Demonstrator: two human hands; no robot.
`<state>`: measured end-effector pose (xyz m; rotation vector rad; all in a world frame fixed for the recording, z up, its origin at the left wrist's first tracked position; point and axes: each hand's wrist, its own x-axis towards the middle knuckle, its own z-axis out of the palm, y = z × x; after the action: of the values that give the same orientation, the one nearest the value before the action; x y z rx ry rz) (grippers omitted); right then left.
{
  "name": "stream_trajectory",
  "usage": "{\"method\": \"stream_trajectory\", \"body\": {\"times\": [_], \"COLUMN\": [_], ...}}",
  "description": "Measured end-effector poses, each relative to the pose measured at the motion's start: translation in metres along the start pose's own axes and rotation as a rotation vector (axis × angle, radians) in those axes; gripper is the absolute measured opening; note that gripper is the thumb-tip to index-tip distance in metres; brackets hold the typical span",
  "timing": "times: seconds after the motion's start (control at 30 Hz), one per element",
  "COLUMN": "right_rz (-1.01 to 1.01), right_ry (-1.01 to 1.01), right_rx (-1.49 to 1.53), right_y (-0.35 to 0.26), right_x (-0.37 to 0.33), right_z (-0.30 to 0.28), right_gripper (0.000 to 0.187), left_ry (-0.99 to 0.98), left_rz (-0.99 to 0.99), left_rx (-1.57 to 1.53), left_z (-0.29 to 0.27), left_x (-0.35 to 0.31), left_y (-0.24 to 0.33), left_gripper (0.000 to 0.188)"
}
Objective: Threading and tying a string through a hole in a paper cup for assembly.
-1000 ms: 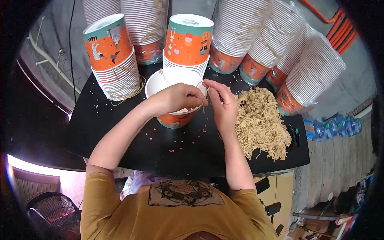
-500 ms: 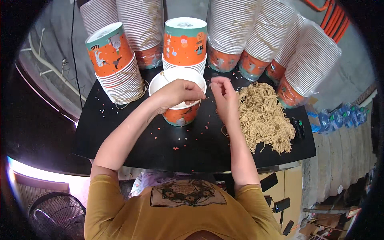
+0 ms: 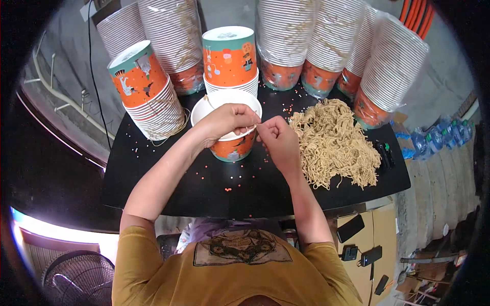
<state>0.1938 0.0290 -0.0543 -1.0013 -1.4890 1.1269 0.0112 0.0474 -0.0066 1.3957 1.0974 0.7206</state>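
Observation:
An orange paper bucket (image 3: 232,150) with a teal base and white inside stands upright on the black table. My left hand (image 3: 232,121) reaches across its mouth, finger and thumb pinched on a thin tan cord at the right side of the rim. From the right, my right hand (image 3: 278,136) meets it there, its fingertips closed on the same small bit of cord. Another piece of cord (image 3: 206,99) shows at the bucket's left rim. Beside my right hand lies a heap of tan cords (image 3: 337,145).
Upside-down bucket stacks stand behind: one with cord loops (image 3: 150,97) at left, one in the middle (image 3: 229,56), several plastic-wrapped stacks (image 3: 390,71) at right. Small orange and white dots are scattered over the black table (image 3: 168,186). A black tool (image 3: 385,153) lies beyond the cord heap.
My right hand has moved left and down to meet my left hand at the bucket's rim, and its fingers have closed on the cord. The whole view has shifted slightly.

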Motion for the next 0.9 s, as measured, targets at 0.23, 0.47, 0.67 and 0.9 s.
{"method": "stream_trajectory", "body": {"times": [0.23, 0.47, 0.67, 0.9], "right_rz": [-0.193, -0.253, -0.461, -0.685], "right_ry": [0.11, 0.128, 0.164, 0.06], "right_rx": [-0.152, -0.257, -0.542, -0.694], "right_y": [-0.001, -0.003, 0.006, 0.0], "right_x": [-0.016, -0.015, -0.017, -0.024], "right_z": [0.022, 0.029, 0.027, 0.017], "right_gripper": [0.015, 0.014, 0.014, 0.02], "left_ry": [-0.053, -0.134, -0.156, -0.086], "left_rz": [-0.138, -0.191, -0.259, -0.209], "left_rx": [-0.251, -0.359, -0.382, -0.306], "left_z": [-0.007, -0.013, -0.018, -0.009], "left_x": [0.0, 0.001, 0.004, 0.003], "left_y": [0.0, 0.004, 0.003, 0.003], "left_gripper": [0.015, 0.017, 0.02, 0.023]}}
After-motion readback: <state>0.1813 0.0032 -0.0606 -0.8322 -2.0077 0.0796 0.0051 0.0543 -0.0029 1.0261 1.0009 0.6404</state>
